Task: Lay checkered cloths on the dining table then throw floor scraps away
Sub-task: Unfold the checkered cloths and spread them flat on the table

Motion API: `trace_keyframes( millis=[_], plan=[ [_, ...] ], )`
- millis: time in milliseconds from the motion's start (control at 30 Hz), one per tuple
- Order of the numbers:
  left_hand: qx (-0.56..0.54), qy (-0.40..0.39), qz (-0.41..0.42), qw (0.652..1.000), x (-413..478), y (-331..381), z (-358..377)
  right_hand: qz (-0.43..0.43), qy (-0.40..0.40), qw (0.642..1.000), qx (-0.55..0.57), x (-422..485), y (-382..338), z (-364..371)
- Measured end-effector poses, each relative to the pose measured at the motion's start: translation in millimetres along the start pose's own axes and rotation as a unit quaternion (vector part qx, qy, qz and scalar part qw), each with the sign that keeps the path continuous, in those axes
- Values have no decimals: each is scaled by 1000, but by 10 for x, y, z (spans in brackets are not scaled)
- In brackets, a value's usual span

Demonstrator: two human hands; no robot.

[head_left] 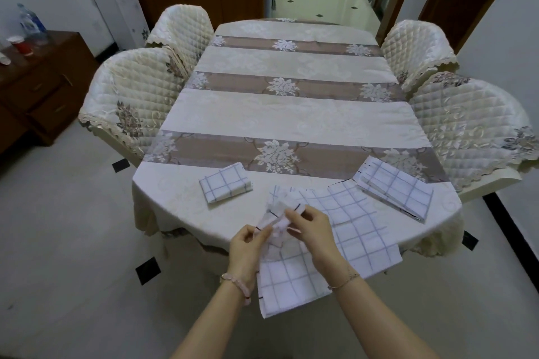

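Observation:
A white checkered cloth (350,227) lies partly unfolded over the near edge of the dining table (291,114), one end hanging off toward me. My left hand (248,245) and my right hand (309,224) both pinch its bunched-up corner just above the table edge. A small folded checkered cloth (226,185) rests on the table to the left of my hands. A larger folded checkered cloth (396,189) lies at the near right. No floor scraps are visible.
Four quilted cream chairs flank the table, two at the left (128,108) and two at the right (466,125). A dark wooden cabinet (38,81) with a bottle and cups stands at far left. Tiled floor surrounds the table; a hallway opens beyond.

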State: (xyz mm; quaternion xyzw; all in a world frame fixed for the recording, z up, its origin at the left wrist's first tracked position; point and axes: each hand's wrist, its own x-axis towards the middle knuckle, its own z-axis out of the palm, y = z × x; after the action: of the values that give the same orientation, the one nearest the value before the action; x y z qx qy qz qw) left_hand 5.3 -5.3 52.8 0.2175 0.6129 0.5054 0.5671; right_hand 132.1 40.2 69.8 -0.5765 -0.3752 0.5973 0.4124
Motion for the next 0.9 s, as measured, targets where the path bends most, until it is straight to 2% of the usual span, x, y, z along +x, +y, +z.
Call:
trace_keyframes(
  millis=[100,300,500,667,800,900],
  plan=[
    [-59,40,9,997,163,141,-99,-29,29,998,41,48,-181,-273],
    [-88,163,136,973,534,664,-426,-130,96,982,94,117,-685,-905],
    [-211,182,172,945,479,875,-614,-181,130,968,115,28,-592,-1132],
    [-255,170,102,946,276,231,-898,-101,204,967,110,-176,81,-1240],
    [-197,185,-2,963,166,-286,-1073,18,232,968,95,-330,574,-1378],
    [-148,149,-44,977,163,-483,-1253,61,221,972,51,-394,717,-1500]
  ],
)
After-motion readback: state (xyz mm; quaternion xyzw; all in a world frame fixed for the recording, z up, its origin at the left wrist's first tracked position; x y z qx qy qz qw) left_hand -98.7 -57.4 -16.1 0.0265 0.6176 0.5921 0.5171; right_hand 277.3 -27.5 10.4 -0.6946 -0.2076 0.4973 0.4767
